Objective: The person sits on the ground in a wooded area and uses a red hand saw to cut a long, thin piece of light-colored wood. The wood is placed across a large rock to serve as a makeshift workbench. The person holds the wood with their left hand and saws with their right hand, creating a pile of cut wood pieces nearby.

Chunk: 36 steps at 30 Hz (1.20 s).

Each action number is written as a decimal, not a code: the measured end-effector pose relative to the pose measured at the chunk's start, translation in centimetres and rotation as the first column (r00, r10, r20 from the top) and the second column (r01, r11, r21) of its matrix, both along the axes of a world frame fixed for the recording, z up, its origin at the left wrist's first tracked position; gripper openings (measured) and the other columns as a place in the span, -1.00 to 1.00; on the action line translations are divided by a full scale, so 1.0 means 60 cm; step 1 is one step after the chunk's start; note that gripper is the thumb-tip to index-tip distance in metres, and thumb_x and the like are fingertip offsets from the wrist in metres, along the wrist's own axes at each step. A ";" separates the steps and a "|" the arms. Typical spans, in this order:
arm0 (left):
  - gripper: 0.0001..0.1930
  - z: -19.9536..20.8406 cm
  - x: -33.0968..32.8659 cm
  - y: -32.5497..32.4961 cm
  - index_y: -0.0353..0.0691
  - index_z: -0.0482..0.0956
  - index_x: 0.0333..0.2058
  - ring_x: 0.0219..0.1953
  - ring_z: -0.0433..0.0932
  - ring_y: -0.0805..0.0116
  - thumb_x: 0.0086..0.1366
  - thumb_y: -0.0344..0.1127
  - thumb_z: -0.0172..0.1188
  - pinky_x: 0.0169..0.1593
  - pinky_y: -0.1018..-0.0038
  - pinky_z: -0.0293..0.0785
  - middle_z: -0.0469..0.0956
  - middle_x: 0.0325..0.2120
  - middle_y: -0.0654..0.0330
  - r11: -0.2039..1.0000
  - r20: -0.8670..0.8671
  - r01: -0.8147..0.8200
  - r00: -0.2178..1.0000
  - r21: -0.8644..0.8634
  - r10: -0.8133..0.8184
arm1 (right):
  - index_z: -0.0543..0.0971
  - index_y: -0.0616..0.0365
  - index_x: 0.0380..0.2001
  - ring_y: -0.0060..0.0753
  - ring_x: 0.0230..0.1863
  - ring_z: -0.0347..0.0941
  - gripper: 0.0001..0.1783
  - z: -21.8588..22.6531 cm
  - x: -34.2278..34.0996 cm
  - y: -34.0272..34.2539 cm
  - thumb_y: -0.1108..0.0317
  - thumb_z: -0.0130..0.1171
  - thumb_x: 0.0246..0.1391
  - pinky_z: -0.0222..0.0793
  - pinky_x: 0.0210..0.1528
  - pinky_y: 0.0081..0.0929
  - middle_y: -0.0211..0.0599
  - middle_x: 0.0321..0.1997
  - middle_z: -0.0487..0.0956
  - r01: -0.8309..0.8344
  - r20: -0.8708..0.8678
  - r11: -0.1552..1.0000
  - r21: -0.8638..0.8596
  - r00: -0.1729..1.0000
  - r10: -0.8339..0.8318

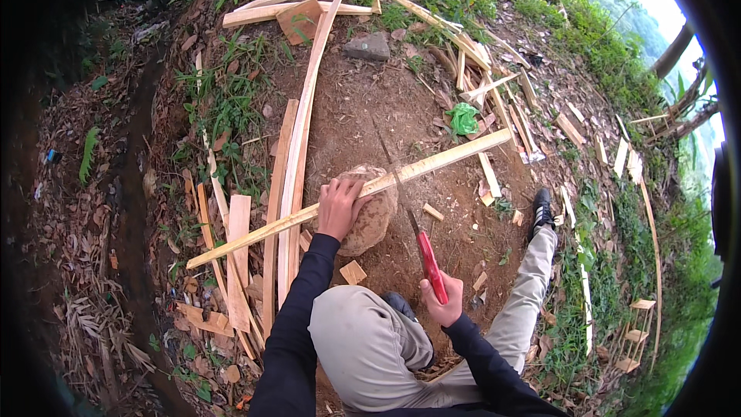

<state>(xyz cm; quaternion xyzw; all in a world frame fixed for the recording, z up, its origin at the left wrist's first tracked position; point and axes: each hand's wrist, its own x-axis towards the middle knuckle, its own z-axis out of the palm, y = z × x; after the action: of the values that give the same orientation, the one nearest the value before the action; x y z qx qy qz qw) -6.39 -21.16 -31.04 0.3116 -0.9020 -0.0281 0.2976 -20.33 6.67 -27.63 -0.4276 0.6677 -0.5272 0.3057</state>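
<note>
A long, pale wooden strip (451,158) lies slantwise across a low, round brown block (369,230), which looks like a stump or a stone. My left hand (340,205) is closed around the strip where it crosses the block. In my right hand (443,301) is a handsaw (429,259), gripped by its red handle. Its thin dark blade runs away from me and crosses the strip just right of the block, touching it or nearly so. A short offcut (433,212) rests on the soil right of the saw.
Long boards (289,185) lie on the ground to my left, with more planks (293,0) at the far side. A grey brick (367,46) and a green plastic bag (463,119) sit beyond the strip. Scattered wood scraps (571,130) and grass are on the right.
</note>
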 end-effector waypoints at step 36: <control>-0.83 -0.022 -0.080 0.007 -0.17 0.38 -0.42 -0.33 0.36 0.13 0.31 -0.24 0.02 -0.22 0.23 0.24 0.37 -0.44 0.13 0.922 -0.077 -0.380 0.924 -0.070 0.375 | 0.54 0.32 -0.35 -0.61 -0.52 0.43 -0.74 -0.025 0.012 0.001 0.30 0.11 0.28 0.37 -0.42 -0.55 -0.36 -0.51 0.58 0.071 0.244 0.991 -0.112 0.969 -0.042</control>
<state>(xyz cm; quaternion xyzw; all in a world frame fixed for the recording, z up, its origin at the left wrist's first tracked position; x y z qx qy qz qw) -11.21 -20.73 -32.38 0.4660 -0.8157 0.0578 0.3379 -19.61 6.74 -29.13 -0.3588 0.6045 -0.6229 0.3433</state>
